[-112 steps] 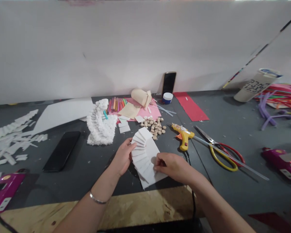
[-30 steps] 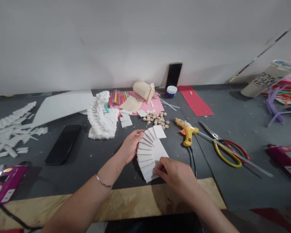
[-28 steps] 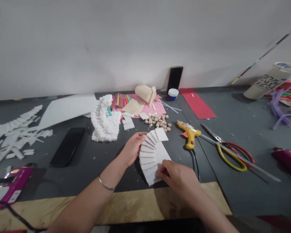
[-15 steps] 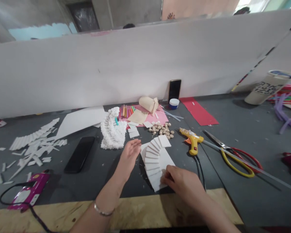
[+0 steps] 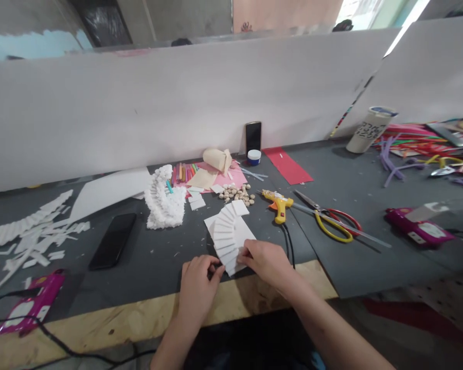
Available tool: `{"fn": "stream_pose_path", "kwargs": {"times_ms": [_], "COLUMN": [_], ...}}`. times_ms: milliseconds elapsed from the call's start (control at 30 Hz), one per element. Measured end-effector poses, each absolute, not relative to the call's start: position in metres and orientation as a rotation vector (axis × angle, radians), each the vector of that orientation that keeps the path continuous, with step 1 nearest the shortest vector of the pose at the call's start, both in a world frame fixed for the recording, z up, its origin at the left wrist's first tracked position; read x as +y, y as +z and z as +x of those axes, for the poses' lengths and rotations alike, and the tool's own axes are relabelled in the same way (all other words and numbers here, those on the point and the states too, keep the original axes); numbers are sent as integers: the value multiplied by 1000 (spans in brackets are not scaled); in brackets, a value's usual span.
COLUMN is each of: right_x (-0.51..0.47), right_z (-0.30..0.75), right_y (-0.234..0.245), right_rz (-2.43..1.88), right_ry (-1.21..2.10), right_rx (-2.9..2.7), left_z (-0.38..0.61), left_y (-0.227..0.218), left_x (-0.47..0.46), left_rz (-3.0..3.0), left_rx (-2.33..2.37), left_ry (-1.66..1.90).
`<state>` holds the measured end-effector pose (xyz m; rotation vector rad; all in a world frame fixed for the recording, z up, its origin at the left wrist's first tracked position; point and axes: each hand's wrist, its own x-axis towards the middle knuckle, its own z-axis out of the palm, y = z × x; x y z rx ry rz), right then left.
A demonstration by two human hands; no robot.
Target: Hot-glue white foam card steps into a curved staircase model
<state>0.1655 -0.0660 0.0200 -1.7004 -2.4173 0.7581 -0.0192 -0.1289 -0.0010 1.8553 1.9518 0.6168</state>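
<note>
A curved, fan-like staircase of white strips [image 5: 225, 235] lies on a white board [image 5: 246, 232] at the table's front. My left hand [image 5: 199, 281] is at its lower left corner, thumb and forefinger closed on the edge of the lowest strip. From the right, my right hand [image 5: 268, 261] pinches the same end of the staircase, its fingertips partly hiding the strip. Just behind the staircase lie a square white piece [image 5: 239, 207] and a pile of round beige pieces [image 5: 237, 195]. A yellow glue gun [image 5: 280, 204] rests to the right.
Scissors [image 5: 334, 226] lie right of the glue gun, crossing a long glue stick. A fluffy white staircase model [image 5: 162, 200], a black phone [image 5: 113, 241] and loose white strips [image 5: 34, 231] are on the left. Magenta devices [image 5: 419, 226] with cords sit at both sides.
My left hand has come down from beside the staircase's upper left to its lower corner and closed there. My right hand stays at the lower end. The view has turned right.
</note>
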Motion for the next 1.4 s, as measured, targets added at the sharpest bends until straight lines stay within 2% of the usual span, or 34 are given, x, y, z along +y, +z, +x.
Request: {"fn": "stream_pose_path", "kwargs": {"times_ms": [800, 1400], "right_x": [-69, -57], "right_z": [175, 176], "right_y": [10, 12], "right_rz": [-1588, -1476], "right_ry": [779, 757], "right_rx": [-2404, -2664], "left_z": [-16, -9], "left_y": [-12, -8], "left_x": [-136, -143], "left_rz": [2016, 1927], "left_rx": [1857, 1915], "left_ry": [612, 668]}}
